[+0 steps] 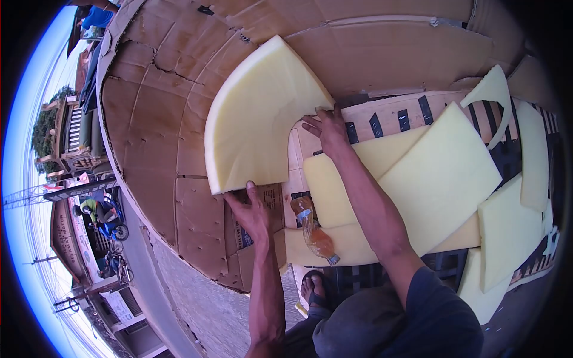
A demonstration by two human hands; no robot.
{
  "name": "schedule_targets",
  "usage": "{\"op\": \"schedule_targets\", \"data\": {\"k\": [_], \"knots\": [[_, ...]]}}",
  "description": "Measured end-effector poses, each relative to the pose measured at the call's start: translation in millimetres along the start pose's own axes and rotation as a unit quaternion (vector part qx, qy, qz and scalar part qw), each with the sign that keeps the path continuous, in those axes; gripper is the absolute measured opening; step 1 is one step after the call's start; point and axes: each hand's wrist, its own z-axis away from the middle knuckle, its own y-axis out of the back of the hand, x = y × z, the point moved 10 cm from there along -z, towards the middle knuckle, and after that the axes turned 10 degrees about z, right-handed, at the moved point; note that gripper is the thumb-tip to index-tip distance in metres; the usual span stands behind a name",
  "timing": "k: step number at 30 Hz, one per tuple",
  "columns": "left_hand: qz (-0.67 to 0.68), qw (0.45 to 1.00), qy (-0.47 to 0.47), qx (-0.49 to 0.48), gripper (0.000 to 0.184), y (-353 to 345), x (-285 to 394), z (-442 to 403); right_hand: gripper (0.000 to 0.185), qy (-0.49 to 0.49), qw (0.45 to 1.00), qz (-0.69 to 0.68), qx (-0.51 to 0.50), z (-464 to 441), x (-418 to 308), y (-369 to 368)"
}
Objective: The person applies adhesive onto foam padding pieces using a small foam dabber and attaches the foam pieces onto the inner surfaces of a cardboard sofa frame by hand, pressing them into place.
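Observation:
A thick, curved piece of pale yellow foam (256,113) lies over the brown cardboard. At its lower edge is my left hand (250,212), the thumb on top and the fingers partly under the foam. My right hand (327,128) touches the foam's right corner, beside the inner curve, with its fingers bent and somewhat apart. Below my right forearm and to its right are flat foam sheets (441,173). A clear plastic bottle (313,232) with orange-brown contents lies on a strip of foam between my forearms.
Cardboard (149,119) forms a curved wall at the left and top. Foam offcuts (534,161) lie at the right over dark slats. A sandaled foot (313,289) shows at the bottom. Beyond the cardboard, a road (149,262) has a motorcycle (113,230) and a person.

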Motion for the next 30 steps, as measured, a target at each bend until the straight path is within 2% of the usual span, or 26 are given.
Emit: {"op": "schedule_targets", "data": {"k": [1, 3, 5, 9, 11, 12, 14, 15, 16, 18, 19, 21, 23, 24, 25, 26, 28, 29, 30], "knots": [[-0.022, 1.0, 0.0, 0.0, 0.064, 0.1, 2.3, 0.5, 0.054, 0.0, 1.0, 0.0, 0.001, 11.3, 10.0, -3.1], [-0.047, 0.999, 0.004, -0.003, 0.062, 1.1, 3.0, 1.2, 0.07, 0.091, 0.979, 0.173, 0.061, 30.9, 23.0, 4.2], [-0.017, 0.999, 0.03, -0.023, 0.059, -0.5, -1.7, -2.2, 0.069, -0.01, 0.938, 0.347, -0.011, 44.1, 72.0, -0.4], [0.015, 0.999, 0.029, -0.023, 0.056, -5.0, 3.4, -3.4, 0.067, -0.011, 0.924, 0.377, -0.061, 47.7, 121.2, -19.5], [-0.087, 0.996, 0.007, -0.013, 0.058, -3.4, 12.6, -3.2, 0.065, 0.023, 0.838, 0.528, -0.136, 49.4, 136.9, -45.2], [-0.087, 0.996, 0.008, -0.011, 0.058, -3.4, 17.7, -5.1, 0.063, 0.085, 0.821, 0.556, -0.097, 54.2, 127.1, -48.4], [-0.276, 0.958, 0.047, -0.056, 0.051, -3.0, 24.9, -6.5, 0.062, 0.055, 0.806, 0.578, -0.116, 49.5, 138.6, -53.7], [-0.274, 0.959, 0.043, -0.053, 0.051, 4.0, 35.9, -10.7, 0.061, 0.031, 0.79, 0.598, -0.131, 45.9, 139.5, -58.2], [-0.375, 0.921, 0.027, -0.1, 0.044, 6.2, 45.1, -14.8, 0.061, 0.037, 0.792, 0.595, -0.131, 49.6, 135.7, -59.7], [-0.519, 0.841, 0.024, -0.153, 0.05, 7.6, 64.7, -19.2, 0.05, 0.135, 0.839, 0.524, -0.054, 72.1, 99.4, -52.7], [-0.521, 0.84, 0.021, -0.151, 0.05, 8.9, 80.4, -18.9, 0.05, 0.136, 0.841, 0.521, -0.055, 83.0, 102.8, -49.7], [-0.474, 0.85, -0.004, -0.229, 0.044, -15.1, 103.6, -16.3, 0.048, 0.223, 0.854, 0.471, -0.01, 97.8, 86.0, -44.9], [-0.373, 0.895, -0.081, -0.229, 0.034, -38.1, 133.5, -16.7, 0.047, 0.247, 0.849, 0.467, -0.017, 110.2, 85.2, -45.1], [-0.386, 0.864, -0.236, -0.22, 0.034, -54.3, 140.7, -21.4, 0.046, 0.275, 0.843, 0.462, -0.023, 115.9, 80.5, -49.1], [-0.391, 0.811, -0.385, -0.205, 0.041, -68.0, 136.0, -19.6, 0.046, 0.278, 0.841, 0.463, -0.031, 119.0, 81.2, -51.6], [-0.393, 0.813, -0.383, -0.197, 0.041, -72.8, 123.0, -32.2, 0.046, 0.28, 0.836, 0.47, -0.038, 120.6, 81.8, -54.7], [-0.506, 0.713, -0.432, -0.22, 0.065, -101.5, 99.9, -41.1, 0.045, 0.288, 0.829, 0.478, -0.046, 122.6, 80.3, -60.1], [-0.504, 0.716, -0.432, -0.217, 0.065, -106.8, 97.6, -47.1, 0.044, 0.286, 0.835, 0.467, -0.059, 124.7, 80.8, -60.7], [-0.585, 0.668, -0.405, -0.215, 0.071, -114.0, 83.5, -55.1, 0.043, 0.283, 0.84, 0.457, -0.071, 125.1, 80.6, -59.7]]}}
